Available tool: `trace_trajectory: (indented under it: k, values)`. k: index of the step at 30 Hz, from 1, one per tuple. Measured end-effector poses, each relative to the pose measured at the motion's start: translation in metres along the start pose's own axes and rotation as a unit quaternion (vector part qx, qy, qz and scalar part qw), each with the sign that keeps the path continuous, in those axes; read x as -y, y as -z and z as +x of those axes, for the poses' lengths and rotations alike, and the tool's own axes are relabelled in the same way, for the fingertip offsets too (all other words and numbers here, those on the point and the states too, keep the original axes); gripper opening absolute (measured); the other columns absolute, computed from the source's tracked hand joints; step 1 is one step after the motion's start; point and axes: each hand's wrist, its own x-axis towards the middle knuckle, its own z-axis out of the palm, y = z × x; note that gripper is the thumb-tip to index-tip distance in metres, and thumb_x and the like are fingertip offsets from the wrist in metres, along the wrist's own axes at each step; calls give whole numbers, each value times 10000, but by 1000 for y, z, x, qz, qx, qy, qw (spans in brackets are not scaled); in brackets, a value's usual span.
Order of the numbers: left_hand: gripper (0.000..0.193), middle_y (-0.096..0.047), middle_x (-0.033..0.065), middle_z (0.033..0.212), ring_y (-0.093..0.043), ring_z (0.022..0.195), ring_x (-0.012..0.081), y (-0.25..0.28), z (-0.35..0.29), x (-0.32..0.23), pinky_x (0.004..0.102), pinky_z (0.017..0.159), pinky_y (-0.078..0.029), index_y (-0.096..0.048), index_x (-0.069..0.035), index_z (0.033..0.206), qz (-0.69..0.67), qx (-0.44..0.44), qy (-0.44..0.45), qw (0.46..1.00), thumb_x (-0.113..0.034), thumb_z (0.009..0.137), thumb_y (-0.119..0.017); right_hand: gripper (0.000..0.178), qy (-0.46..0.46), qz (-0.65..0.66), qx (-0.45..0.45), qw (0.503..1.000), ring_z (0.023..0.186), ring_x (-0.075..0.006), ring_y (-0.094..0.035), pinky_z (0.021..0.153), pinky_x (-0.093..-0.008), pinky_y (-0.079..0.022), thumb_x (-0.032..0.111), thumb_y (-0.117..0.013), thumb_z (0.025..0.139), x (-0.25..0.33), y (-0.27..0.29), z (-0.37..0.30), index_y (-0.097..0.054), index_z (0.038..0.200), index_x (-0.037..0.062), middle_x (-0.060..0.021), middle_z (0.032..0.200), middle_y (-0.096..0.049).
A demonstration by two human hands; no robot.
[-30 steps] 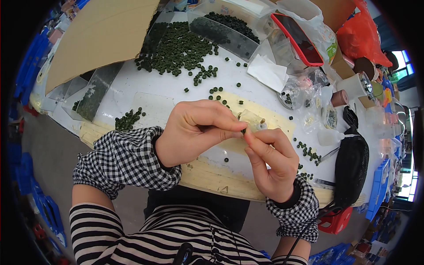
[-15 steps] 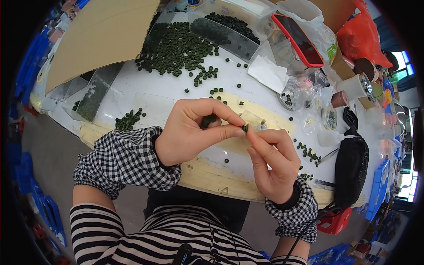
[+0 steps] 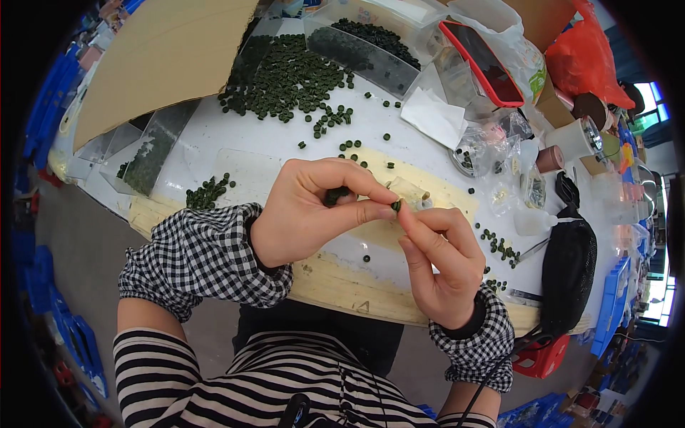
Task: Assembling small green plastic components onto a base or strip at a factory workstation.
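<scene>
Nearest, a black-and-cream striped top (image 3: 271,385) and gingham sleeve covers (image 3: 214,253) fill the lower view. Above the front of the desk (image 3: 342,250), the left hand (image 3: 307,207) pinches a tiny green spool-shaped piece (image 3: 396,205) between thumb and forefinger; a dark green shape shows in its hollow, too shaded to identify. The right hand (image 3: 444,264) meets the piece with a fingertip, its fingers bunched narrowly; whether they grip it, I cannot tell.

The desk has a pale wooden front edge (image 3: 357,291) and a white top. Just beyond the hands, a cream bundle (image 3: 410,191) rests on a yellowish sheet (image 3: 457,192). A small pile of green pieces (image 3: 205,194) lies to the left; at the right end are a white squeeze bottle (image 3: 534,222) and a black mesh pouch (image 3: 571,264), with a red stool (image 3: 546,357) below.

Farther back spreads a large green heap (image 3: 285,78), between a cardboard sheet (image 3: 157,57) and a clear bin (image 3: 371,71). A red-cased phone (image 3: 485,64) leans near plastic bags (image 3: 492,28). Beyond the desk are grey floor (image 3: 93,242), blue crates (image 3: 61,335) and bright windows (image 3: 658,292).
</scene>
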Motion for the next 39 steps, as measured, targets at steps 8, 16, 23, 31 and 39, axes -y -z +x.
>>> trace_trajectory:
  k: [8, 16, 23, 31, 39]
  values:
    - [179, -667, 78, 884, -558, 729, 78, 0, -1, 2, 203, 664, -452, -711, -4, 938, 0, -2, 2, 1000, 80, 779, -701, 409, -4, 4, 6, 1000, 705, -187, -552, 598, -269, -454, -64, -705, 734, 0, -1, -1, -665, 1133, 17, -85, 861, -596]
    - [166, -660, 58, 866, -515, 694, 54, 0, -1, 0, 192, 648, -428, -693, 4, 939, -14, 2, 8, 1000, 72, 787, -701, 413, 1, 8, 2, 1000, 717, -186, -549, 608, -270, -452, -62, -703, 738, 0, 0, 0, -666, 1139, 27, -77, 873, -605]
    - [141, -659, 35, 867, -489, 691, 30, 1, 1, -2, 181, 642, -411, -684, 13, 956, -35, 10, 61, 997, 34, 817, -693, 433, 17, -45, -5, 999, 719, -183, -543, 616, -273, -448, -64, -705, 729, 0, 1, 2, -668, 1148, 37, -67, 880, -610]
    - [170, -662, 39, 876, -491, 693, 33, -1, 0, -3, 186, 647, -417, -684, 16, 984, -37, 0, 48, 998, 46, 817, -688, 429, 33, -58, -13, 998, 717, -184, -543, 612, -278, -446, -67, -708, 718, -1, 0, 3, -673, 1135, 30, -59, 871, -608]
    - [196, -660, 65, 881, -508, 702, 52, 1, 0, -1, 195, 664, -433, -695, 12, 976, -24, 5, 21, 999, 84, 794, -684, 429, 30, -51, -11, 998, 718, -186, -545, 613, -278, -447, -65, -710, 718, 0, 0, 3, -672, 1135, 29, -62, 873, -612]
